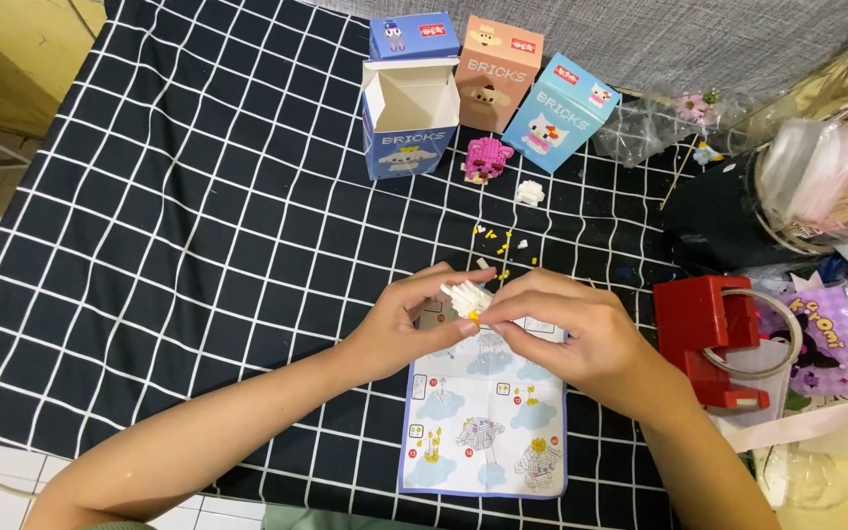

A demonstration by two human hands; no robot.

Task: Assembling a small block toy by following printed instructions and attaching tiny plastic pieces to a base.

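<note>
White brick model (465,295) pinched by both hands; blue box (409,116) open, seemingly empty

Single head-worn view — looks steeply down from the person's side of the table (198,196), facing its far edge. Fairly near: both forearms enter from the bottom edge, the boxes (483,83) sit at the top — no second view.
</note>
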